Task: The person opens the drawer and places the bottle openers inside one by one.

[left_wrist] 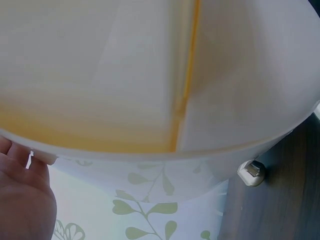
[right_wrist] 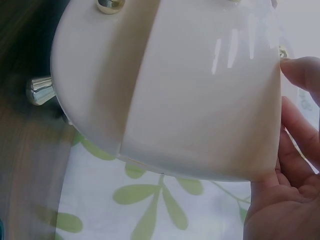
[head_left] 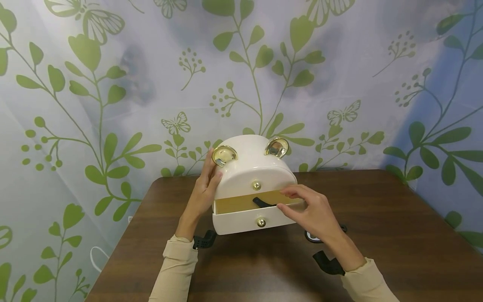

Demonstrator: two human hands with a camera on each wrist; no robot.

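Observation:
A white rounded drawer box (head_left: 245, 170) with gold ears and gold knobs is in the middle of the head view. Its lower drawer (head_left: 237, 222) is pulled out, and a slim black curved piece (head_left: 259, 202) lies inside, partly hidden by the front wall. My left hand (head_left: 201, 193) holds the box by its left side, thumb toward the front. Bent, spread fingers of my right hand (head_left: 309, 209) are at the right end of the drawer, thumb by the front rim. In the right wrist view this hand (right_wrist: 290, 200) is partly hidden behind the white edge.
The brown wooden table (head_left: 377, 218) extends to both sides. A round white thing with a black rim (head_left: 313, 238) lies beyond my right wrist. Behind the table hangs a leaf-patterned cloth (head_left: 151, 84). A white cable (head_left: 98, 260) loops at the left.

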